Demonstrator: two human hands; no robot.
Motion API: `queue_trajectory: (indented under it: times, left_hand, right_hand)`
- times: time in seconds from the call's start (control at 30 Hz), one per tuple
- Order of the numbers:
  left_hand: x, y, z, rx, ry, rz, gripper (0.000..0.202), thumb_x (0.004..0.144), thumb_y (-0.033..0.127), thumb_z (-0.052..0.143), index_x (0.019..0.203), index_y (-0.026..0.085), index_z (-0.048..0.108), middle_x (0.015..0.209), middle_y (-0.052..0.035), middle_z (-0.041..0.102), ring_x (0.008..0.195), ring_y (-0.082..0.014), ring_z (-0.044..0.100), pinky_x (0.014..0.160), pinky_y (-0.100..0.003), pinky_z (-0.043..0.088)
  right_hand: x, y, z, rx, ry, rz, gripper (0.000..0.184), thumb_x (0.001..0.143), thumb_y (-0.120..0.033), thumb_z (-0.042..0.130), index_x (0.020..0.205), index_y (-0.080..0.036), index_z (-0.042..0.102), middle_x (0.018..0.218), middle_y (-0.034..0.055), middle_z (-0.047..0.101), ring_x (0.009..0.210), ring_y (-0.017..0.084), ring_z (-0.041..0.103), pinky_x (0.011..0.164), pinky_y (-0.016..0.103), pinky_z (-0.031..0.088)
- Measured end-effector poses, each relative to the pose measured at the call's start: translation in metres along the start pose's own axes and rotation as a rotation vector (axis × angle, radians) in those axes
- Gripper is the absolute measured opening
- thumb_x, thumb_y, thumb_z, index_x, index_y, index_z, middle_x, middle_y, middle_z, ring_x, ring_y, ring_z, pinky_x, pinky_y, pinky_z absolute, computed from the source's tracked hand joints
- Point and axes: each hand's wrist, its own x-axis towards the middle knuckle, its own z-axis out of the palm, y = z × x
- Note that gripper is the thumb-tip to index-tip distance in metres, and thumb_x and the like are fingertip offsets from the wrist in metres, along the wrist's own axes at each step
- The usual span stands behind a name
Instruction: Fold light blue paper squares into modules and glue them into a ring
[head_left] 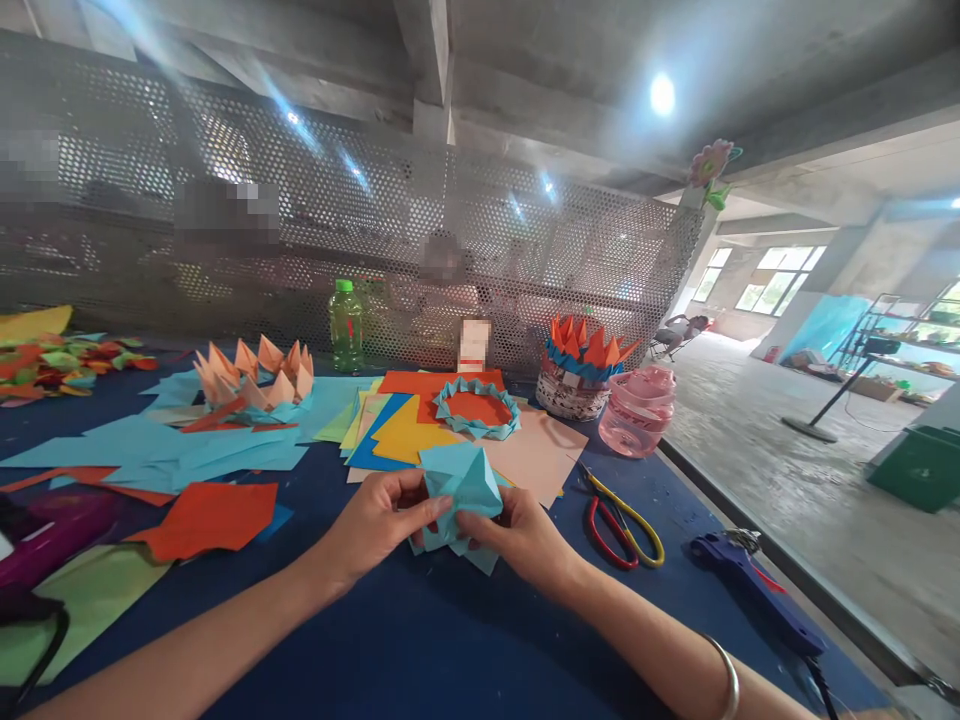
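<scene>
A folded light-blue paper piece [459,490] is pinched between both hands above the dark blue table [420,640]. My left hand [379,520] grips its left side with closed fingers. My right hand [519,535] holds its right lower edge, thumb on top; a silver bangle [726,680] sits on that wrist. Just behind the hands lies a stack of coloured paper sheets [405,430] with a teal-and-orange paper ring [475,408] on it.
Scissors [622,520] and a blue glue gun [750,585] lie to the right. A pink jar [639,410], a basket with paper crown [577,375], a green bottle [346,325], a peach paper flower [255,385] and loose blue and orange sheets [210,515] stand around. A perforated metal screen [375,240] backs the table.
</scene>
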Motion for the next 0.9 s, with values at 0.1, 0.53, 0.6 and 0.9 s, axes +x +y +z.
queue_trajectory:
  times: [0.1, 0.53, 0.6, 0.9]
  left_hand:
    - [0.0, -0.002, 0.002, -0.023, 0.077, -0.017, 0.028, 0.073, 0.042, 0.065, 0.075, 0.014, 0.064, 0.062, 0.0006, 0.059, 0.056, -0.0114, 0.053, 0.051, -0.022, 0.045]
    - [-0.004, 0.0, 0.004, 0.076, 0.288, 0.155, 0.037, 0.075, 0.04, 0.064, 0.103, 0.021, 0.05, 0.092, -0.0027, 0.061, 0.074, -0.0155, 0.06, 0.055, -0.023, 0.048]
    - [-0.005, -0.001, 0.002, 0.192, 0.358, 0.269, 0.035, 0.078, 0.038, 0.062, 0.106, 0.024, 0.048, 0.105, -0.0036, 0.057, 0.084, -0.0159, 0.059, 0.063, -0.025, 0.05]
    - [-0.001, -0.013, -0.003, 0.432, 0.16, 0.361, 0.024, 0.085, 0.032, 0.054, 0.109, 0.029, 0.059, 0.118, -0.0025, 0.052, 0.107, -0.0188, 0.052, 0.084, -0.028, 0.047]
  right_hand:
    - [-0.001, 0.001, 0.002, -0.026, -0.005, 0.028, 0.027, 0.077, -0.041, 0.062, 0.079, -0.013, 0.064, 0.068, 0.0001, 0.06, 0.06, 0.01, 0.051, 0.06, 0.022, 0.042]
    - [0.001, 0.002, 0.004, -0.04, 0.076, 0.071, 0.029, 0.08, -0.039, 0.056, 0.068, -0.013, 0.061, 0.066, 0.0012, 0.06, 0.06, 0.009, 0.053, 0.061, 0.022, 0.043]
    - [0.001, 0.003, 0.003, -0.067, 0.095, 0.086, 0.027, 0.08, -0.037, 0.054, 0.068, -0.014, 0.059, 0.066, 0.0011, 0.06, 0.06, 0.01, 0.053, 0.061, 0.022, 0.044]
    - [-0.002, 0.007, 0.003, -0.208, 0.016, 0.037, 0.024, 0.085, -0.034, 0.048, 0.076, -0.015, 0.06, 0.069, 0.0014, 0.059, 0.062, 0.011, 0.051, 0.061, 0.023, 0.042]
